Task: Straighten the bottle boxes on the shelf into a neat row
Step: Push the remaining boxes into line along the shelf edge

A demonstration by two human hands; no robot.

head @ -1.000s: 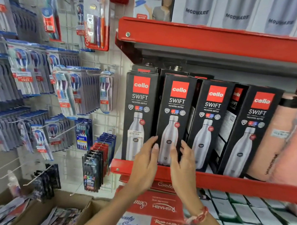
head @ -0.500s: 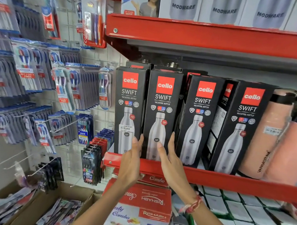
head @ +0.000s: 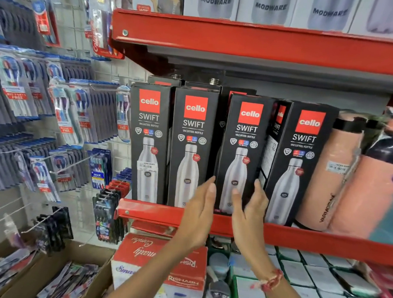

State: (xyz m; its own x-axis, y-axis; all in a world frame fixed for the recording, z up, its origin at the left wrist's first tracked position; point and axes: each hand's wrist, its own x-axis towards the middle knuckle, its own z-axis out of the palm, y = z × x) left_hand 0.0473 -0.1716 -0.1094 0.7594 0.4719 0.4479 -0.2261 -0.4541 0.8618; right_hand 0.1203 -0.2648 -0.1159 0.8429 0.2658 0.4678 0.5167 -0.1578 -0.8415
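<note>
Four black Cello Swift bottle boxes stand in the front row on the red shelf point(head: 322, 243), with more boxes behind them. The first box point(head: 148, 144) and second box point(head: 192, 148) stand upright and touch each other. The third box point(head: 244, 137) leans to the right, with a gap on its left. The fourth box point(head: 302, 162) also leans and is turned a little. My left hand point(head: 198, 213) lies flat against the third box's left edge. My right hand point(head: 249, 209) has its thumb on that box's front and its fingers on the right edge.
Peach flasks point(head: 332, 172) lean against the fourth box on the right. Modware boxes point(head: 271, 8) fill the shelf above. Toothbrush packs point(head: 64, 111) hang on hooks at the left. Below are a red Rishabh carton point(head: 163, 257), white boxes point(head: 298, 272) and open cartons point(head: 50, 268).
Both hands have moved right from the second box to the third. The second box now stands upright against the first.
</note>
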